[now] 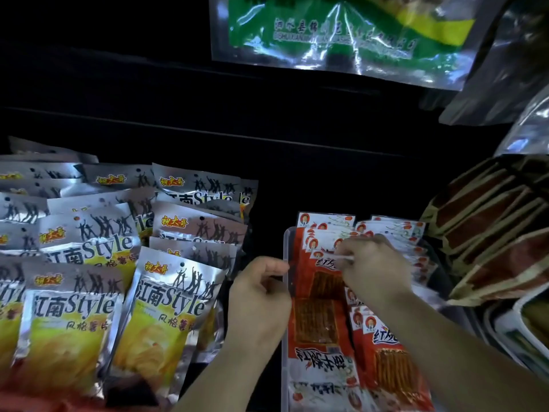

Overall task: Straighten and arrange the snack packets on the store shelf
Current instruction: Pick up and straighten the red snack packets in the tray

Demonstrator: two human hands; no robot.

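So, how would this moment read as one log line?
phase: straightening | right grip: pinches top of red packet in clear tray | left grip: curled at tray's left wall, hold unclear

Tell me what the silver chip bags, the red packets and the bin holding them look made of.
Silver-and-yellow chip bags: metallised plastic film, probably; glossy, with mirror-like glare and crinkles. Red flat snack packets: thin glossy plastic film, with clear windows showing the sticks inside. Clear bin: seemingly rigid translucent plastic; its wall stands straight and see-through.
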